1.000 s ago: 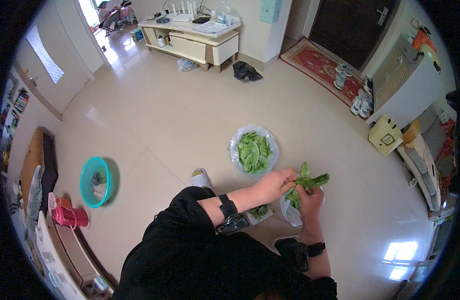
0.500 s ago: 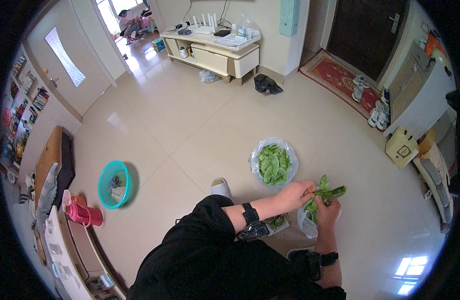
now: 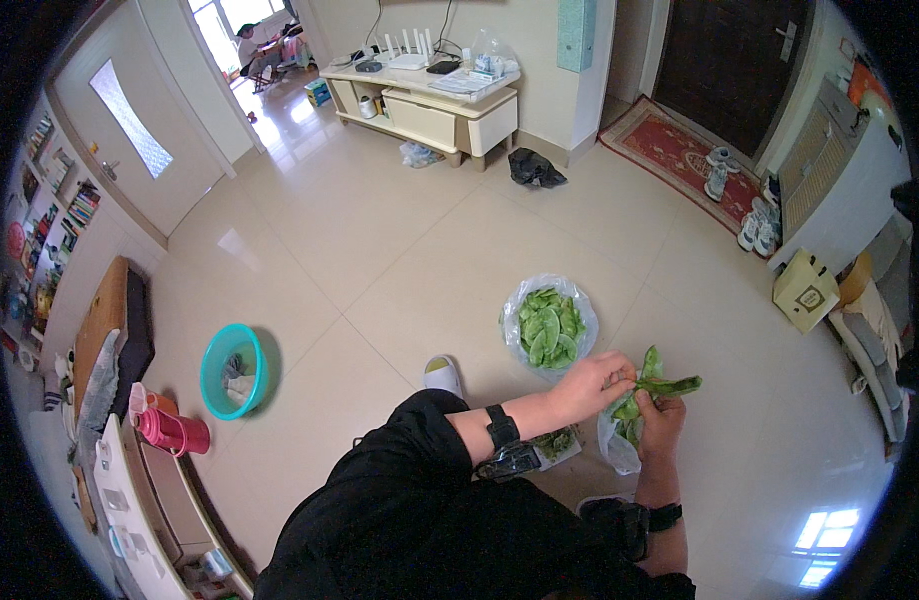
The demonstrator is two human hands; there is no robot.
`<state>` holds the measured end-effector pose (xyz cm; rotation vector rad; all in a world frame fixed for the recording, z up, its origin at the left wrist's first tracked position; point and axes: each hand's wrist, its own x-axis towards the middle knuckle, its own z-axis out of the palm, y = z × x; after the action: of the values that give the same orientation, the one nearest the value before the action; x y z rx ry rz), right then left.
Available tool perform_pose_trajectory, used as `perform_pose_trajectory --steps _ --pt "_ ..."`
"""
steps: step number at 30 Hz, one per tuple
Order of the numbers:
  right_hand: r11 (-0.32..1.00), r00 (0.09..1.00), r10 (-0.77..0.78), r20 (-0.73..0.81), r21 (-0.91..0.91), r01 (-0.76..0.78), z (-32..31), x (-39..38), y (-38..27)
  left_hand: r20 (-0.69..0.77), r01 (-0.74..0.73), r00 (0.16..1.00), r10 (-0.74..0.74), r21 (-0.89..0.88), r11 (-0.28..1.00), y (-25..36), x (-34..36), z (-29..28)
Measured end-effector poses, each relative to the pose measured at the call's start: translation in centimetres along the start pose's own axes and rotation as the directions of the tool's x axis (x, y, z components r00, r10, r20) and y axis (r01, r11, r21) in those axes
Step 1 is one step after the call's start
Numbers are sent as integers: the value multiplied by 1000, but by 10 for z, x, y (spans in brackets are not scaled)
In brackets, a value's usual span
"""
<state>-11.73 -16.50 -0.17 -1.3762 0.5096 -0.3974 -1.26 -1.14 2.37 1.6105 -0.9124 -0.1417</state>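
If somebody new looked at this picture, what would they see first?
Probably the bright green pods in the right hand, right of the middle, with the left hand at one end of them. Just above the left hand, a whitish plastic bag of more pods sits on the floor. Then the turquoise basin at left, and the red rug at upper right.
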Motion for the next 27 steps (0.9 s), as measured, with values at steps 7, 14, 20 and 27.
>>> perform_pose_trajectory --steps 7,14,20,27 --pt "996 1000 -16 8 -86 17 -3 1 2 -18 -31 999 33 86 996 4 0 -3" --pt "988 999 -39 10 -152 40 -1 1 2 -39 -57 997 62 122 991 3 0 -3" --pt "964 996 -41 84 -260 62 2 0 -3 -37 -129 989 141 237 963 3 -1 -2" --pt "989 983 -11 182 144 -16 -4 -3 -4 17 37 999 -39 114 993 18 -1 -7"
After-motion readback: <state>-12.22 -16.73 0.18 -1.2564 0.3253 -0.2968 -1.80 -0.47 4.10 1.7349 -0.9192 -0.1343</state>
